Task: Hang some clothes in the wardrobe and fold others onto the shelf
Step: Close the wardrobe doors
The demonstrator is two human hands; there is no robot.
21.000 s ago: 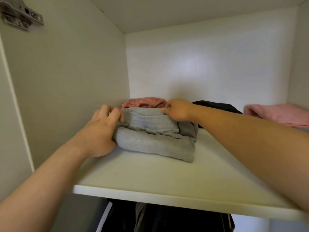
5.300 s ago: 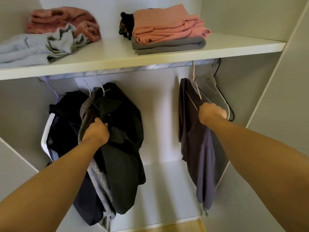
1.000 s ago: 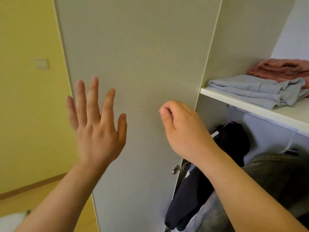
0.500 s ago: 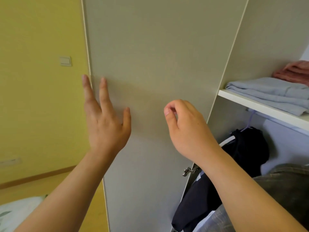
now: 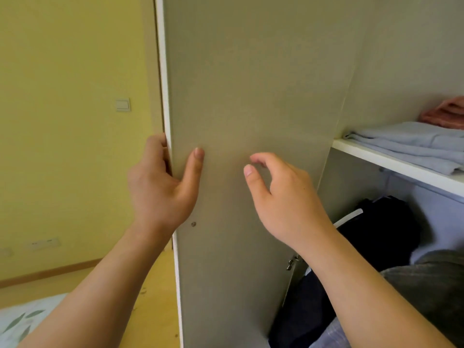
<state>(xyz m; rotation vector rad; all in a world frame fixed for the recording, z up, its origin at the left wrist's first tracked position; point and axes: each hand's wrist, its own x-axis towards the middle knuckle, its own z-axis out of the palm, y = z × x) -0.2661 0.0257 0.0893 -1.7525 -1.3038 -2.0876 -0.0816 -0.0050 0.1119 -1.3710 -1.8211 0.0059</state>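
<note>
The grey wardrobe door (image 5: pixel 251 84) stands open in front of me, inner face toward me. My left hand (image 5: pixel 160 187) grips its outer edge, fingers wrapped behind it and thumb flat on the inner face. My right hand (image 5: pixel 283 199) hovers beside it with loosely curled fingers, holding nothing. On the white shelf (image 5: pixel 401 169) at right lies a folded light-blue garment (image 5: pixel 411 144), with a pink one (image 5: pixel 447 113) behind. Dark clothes (image 5: pixel 381 227) hang below the shelf.
A yellow wall (image 5: pixel 62 146) with a light switch (image 5: pixel 122 104) fills the left. A door hinge (image 5: pixel 292 262) sits low at the wardrobe's side panel. Wooden floor and a pale leaf-patterned fabric (image 5: pixel 22 320) show at the bottom left.
My left hand went from spread flat against the door to gripping its outer edge. The view swung left, so the shelf and clothes slid to the right. My right hand stayed loosely curled.
</note>
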